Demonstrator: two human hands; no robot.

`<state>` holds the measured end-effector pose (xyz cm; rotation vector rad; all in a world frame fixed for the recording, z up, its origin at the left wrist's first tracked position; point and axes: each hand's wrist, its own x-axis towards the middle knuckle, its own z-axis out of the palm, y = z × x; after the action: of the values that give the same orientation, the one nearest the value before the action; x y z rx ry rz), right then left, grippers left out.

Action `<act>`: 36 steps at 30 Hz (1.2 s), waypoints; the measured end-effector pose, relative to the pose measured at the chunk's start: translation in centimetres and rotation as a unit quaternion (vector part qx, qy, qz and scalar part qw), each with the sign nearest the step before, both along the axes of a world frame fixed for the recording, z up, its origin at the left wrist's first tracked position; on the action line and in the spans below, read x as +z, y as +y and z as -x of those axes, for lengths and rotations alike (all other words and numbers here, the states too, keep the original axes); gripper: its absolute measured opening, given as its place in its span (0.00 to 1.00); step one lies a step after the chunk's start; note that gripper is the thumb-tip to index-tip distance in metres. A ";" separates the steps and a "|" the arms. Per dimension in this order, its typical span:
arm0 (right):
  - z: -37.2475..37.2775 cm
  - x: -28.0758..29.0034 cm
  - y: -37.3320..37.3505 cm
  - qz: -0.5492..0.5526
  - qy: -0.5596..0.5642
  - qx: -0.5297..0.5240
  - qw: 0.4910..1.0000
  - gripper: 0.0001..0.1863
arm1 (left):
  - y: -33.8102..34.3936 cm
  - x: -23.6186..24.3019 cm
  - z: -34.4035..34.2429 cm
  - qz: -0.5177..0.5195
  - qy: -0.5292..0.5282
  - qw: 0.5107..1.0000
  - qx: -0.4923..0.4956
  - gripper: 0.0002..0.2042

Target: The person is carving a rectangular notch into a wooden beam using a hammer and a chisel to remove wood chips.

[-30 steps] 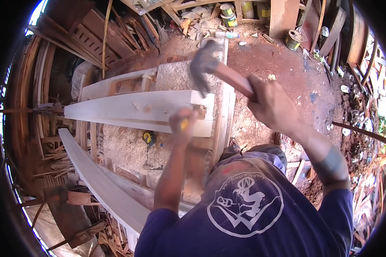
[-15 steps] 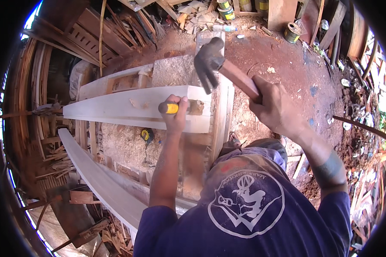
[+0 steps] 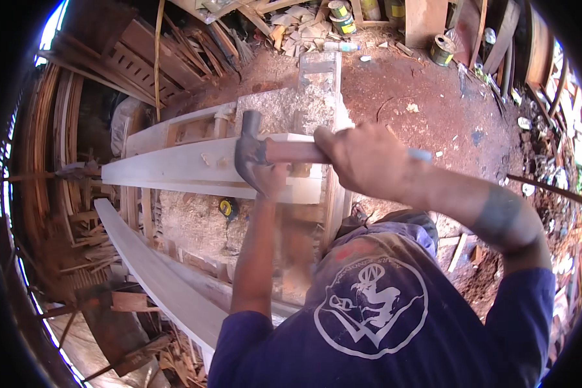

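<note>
My right hand (image 3: 365,158) is closed round the wooden handle of a claw hammer (image 3: 290,152), its dark head over my left hand (image 3: 271,181). My left fingers are wrapped round a chisel, whose yellow and black handle shows in the earlier view and is now covered by the hammer head. Beneath them lies a thick pale wooden beam (image 3: 174,165), with a rough notch near its right end. Whether the hammer touches the chisel is hidden.
The beam rests across a wooden frame strewn with shavings (image 3: 200,223). A yellow and black tape measure (image 3: 227,207) lies nearby. Another long pale board (image 3: 150,271) slants at lower left. Cans (image 3: 442,50), scrap wood and stacked planks (image 3: 136,64) surround the dirt floor (image 3: 427,110).
My right hand has brought the hammer down and left, from raised beside the beam to over my left hand. My left hand stays at nearly the same place on the beam.
</note>
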<state>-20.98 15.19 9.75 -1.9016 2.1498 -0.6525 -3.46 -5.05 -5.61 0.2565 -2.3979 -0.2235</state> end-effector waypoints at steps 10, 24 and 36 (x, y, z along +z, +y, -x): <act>0.1 -0.2 -0.2 0.115 -0.069 -0.007 0.991 0.16 | 0.9 0.3 0.9 -0.509 0.112 0.853 -0.028 0.12; 4.6 -3.6 6.8 0.020 -0.259 -0.257 0.931 0.10 | 3.7 0.9 -4.5 -0.466 0.039 0.882 -0.059 0.11; 4.4 -3.7 4.7 0.002 -0.314 -0.216 0.925 0.08 | 1.4 1.6 -1.5 -0.566 0.066 0.821 -0.017 0.14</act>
<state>-25.39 19.86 6.01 -0.9939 2.0996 -1.1546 -1.95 -3.65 -3.96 0.6920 -1.8403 -1.6205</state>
